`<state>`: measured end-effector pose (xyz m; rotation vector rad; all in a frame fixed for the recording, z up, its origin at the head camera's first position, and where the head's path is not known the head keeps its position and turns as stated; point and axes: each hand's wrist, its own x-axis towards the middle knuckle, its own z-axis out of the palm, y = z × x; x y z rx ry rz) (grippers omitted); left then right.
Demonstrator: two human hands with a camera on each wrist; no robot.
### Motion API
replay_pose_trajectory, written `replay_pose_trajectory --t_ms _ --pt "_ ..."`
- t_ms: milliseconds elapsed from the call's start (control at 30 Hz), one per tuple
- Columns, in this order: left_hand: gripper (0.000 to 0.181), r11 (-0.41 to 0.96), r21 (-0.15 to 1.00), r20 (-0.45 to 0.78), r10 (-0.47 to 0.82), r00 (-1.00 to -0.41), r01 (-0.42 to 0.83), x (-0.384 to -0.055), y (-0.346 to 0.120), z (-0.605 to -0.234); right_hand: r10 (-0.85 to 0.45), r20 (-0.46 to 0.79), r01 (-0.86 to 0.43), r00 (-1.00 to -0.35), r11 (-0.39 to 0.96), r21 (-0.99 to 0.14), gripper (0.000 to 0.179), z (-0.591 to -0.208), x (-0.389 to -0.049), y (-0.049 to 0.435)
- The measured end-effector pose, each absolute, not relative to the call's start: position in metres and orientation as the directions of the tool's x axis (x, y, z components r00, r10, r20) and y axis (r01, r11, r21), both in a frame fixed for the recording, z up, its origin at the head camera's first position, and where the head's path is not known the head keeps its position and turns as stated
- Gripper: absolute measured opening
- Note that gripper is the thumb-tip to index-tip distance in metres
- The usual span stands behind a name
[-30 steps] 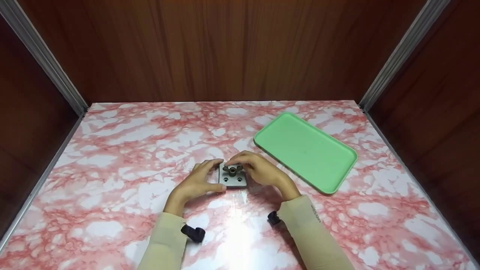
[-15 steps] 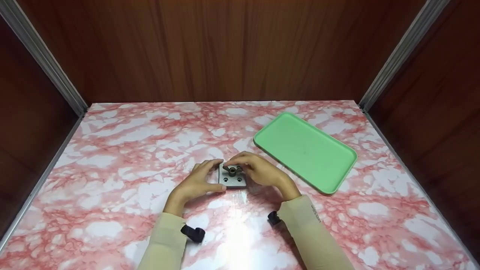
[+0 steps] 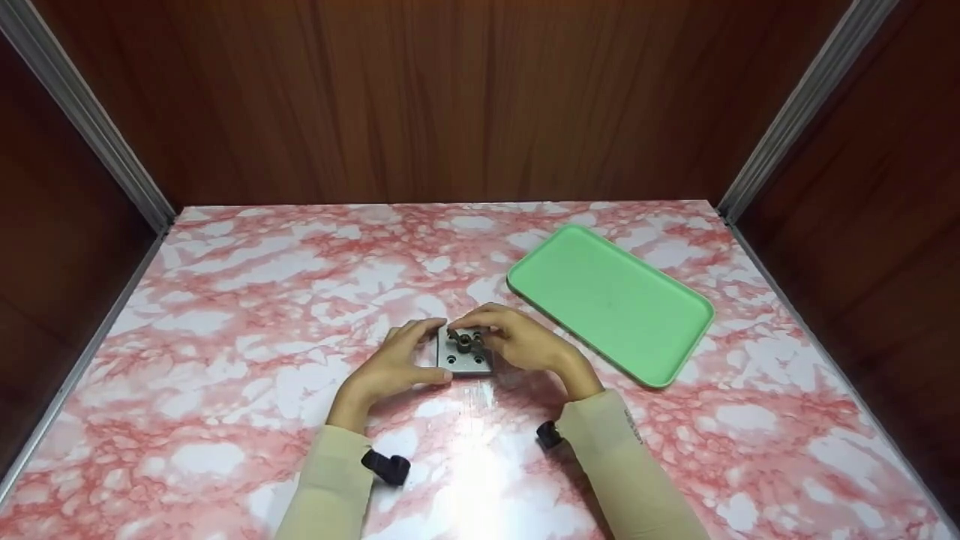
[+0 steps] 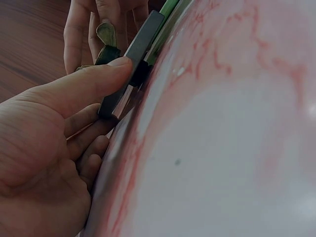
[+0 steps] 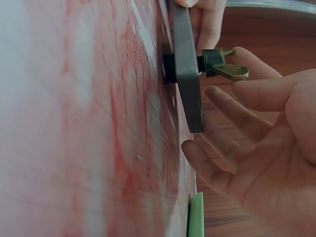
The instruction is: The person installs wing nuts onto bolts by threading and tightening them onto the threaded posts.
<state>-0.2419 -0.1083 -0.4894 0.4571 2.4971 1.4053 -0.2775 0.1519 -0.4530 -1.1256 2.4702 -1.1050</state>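
A square grey metal plate (image 3: 466, 365) with several holes sits near the middle of the table. In the right wrist view a dark bolt end (image 5: 169, 68) shows beneath it, so the plate stands slightly off the tabletop. A brass-coloured wing nut (image 3: 465, 343) is on the bolt above the plate. My left hand (image 3: 394, 366) grips the plate from the left, thumb on the near edge and fingers at the far edge. From the right, my right hand (image 3: 525, 341) holds the wing nut's wings (image 5: 232, 72) between thumb and index finger, other fingers loosely spread.
A light green tray (image 3: 615, 304) lies to the right behind the right hand, set at an angle. The table (image 3: 262, 300) has a red and white marbled top. Brown wood-grain panels (image 3: 465, 97) wall in its back and sides.
The wing nut has turned a little clockwise as seen from above, its left wing swinging away from me. The right thumb and index finger have shifted slightly with it. The left hand and plate look unmoved.
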Motion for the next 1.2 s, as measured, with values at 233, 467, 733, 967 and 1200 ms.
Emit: replay_pose_trajectory --t_ms 233,467,733,967,1200 --pt "0.092 0.497 0.855 -0.06 0.378 -0.924 0.148 -0.2411 -0.1084 -0.4883 -0.695 0.071 -0.519 -0.715 0.46 -0.72 0.049 -0.4532 -0.2773 0.1529" --pt "0.091 0.478 0.868 -0.065 0.373 -0.926 0.131 -0.2412 -0.1083 -0.4889 -0.683 0.047 -0.499 -0.729 0.484 -0.719 0.047 -0.4526 -0.2766 0.1542" --pt "0.091 0.473 0.871 -0.065 0.374 -0.925 0.13 -0.2409 -0.1087 -0.4889 -0.679 0.027 -0.476 -0.734 0.485 -0.734 0.049 -0.4536 -0.2766 0.1562" --pt "0.091 0.472 0.872 -0.066 0.377 -0.924 0.13 -0.2407 -0.1091 -0.4888 -0.673 0.011 -0.453 -0.74 0.486 -0.748 0.051 -0.4532 -0.276 0.1576" --pt "0.091 0.469 0.874 -0.068 0.377 -0.924 0.127 -0.2406 -0.1089 -0.4887 -0.676 0.011 -0.448 -0.737 0.477 -0.756 0.053 -0.4526 -0.2756 0.1593"
